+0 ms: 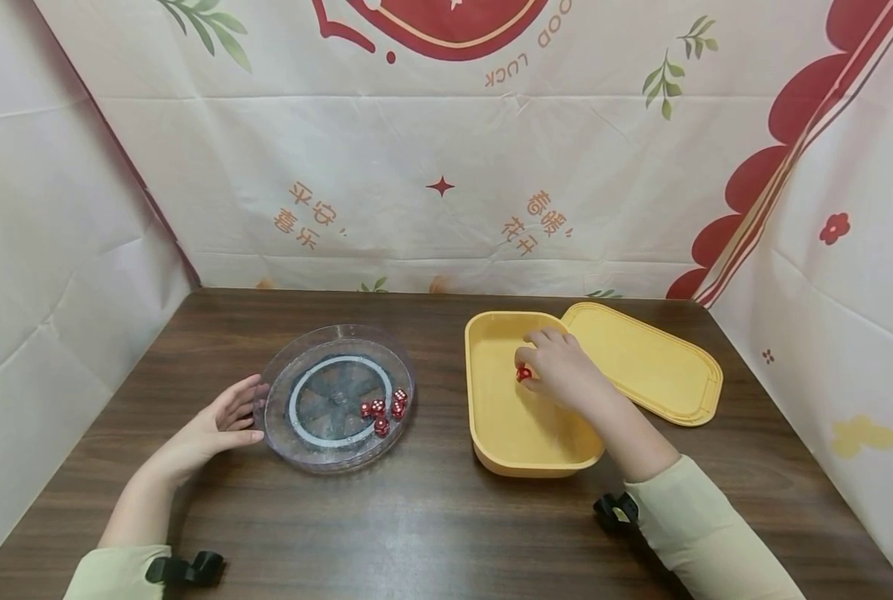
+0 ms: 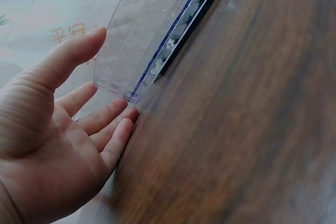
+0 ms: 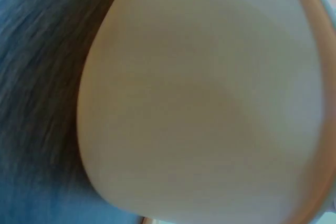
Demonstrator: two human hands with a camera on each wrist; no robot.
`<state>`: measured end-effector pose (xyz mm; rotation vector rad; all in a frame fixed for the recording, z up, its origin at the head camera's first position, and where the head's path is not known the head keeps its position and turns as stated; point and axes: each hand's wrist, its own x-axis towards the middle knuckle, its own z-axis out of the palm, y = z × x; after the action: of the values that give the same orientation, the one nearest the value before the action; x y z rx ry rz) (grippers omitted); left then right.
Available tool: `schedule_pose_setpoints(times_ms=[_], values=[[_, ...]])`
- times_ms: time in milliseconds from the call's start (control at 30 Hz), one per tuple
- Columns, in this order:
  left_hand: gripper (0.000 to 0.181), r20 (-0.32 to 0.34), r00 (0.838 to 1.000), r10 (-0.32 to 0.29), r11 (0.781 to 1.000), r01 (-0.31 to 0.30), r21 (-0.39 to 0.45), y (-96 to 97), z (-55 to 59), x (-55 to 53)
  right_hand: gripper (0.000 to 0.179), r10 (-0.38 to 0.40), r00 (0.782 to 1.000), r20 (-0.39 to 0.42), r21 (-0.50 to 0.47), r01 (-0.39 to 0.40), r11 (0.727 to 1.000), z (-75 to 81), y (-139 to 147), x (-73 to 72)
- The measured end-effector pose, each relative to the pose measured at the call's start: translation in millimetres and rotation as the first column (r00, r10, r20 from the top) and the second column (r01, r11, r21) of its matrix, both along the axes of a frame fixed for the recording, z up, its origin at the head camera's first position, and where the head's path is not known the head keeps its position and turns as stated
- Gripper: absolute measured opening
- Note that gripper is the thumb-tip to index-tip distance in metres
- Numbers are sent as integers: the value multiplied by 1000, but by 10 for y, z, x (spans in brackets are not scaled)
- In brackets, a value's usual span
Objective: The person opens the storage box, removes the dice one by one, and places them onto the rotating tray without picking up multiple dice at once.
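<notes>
My right hand (image 1: 562, 367) is inside the yellow box (image 1: 491, 462), pinching a red die (image 1: 524, 374) between thumb and fingertips. To the left stands a clear round dish (image 1: 326, 463) with a pale ring on its base. Several red dice with white pips (image 1: 378, 407) lie together at the dish's right side. My left hand (image 1: 221, 423) is at the dish's left edge, its fingers spread and fairly straight. In the left wrist view, the fingertips (image 2: 119, 106) meet the clear dish wall (image 2: 118, 72). Only the box's blurred outer wall (image 3: 199, 103) fills the right wrist view.
A yellow lid (image 1: 659, 367) lies flat behind and right of the box, close against its rim. The dark wooden table (image 1: 386, 533) carries everything. Printed white cloth (image 1: 416, 133) hangs at the back and both sides.
</notes>
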<state>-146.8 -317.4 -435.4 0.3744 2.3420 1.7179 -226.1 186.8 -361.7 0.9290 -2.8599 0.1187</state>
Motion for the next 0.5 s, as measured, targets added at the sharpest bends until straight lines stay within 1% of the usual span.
schedule_pose_setpoints(times_ms=[267,500], values=[[83,-5,1000,0,1000,0,18,26,29,16,17,13,1000,-14,3,-13,1000,61,-50,37],[83,-7,1000,0,1000,0,11,22,29,13,17,34,999,-33,-4,-35,999,108,-129,89]])
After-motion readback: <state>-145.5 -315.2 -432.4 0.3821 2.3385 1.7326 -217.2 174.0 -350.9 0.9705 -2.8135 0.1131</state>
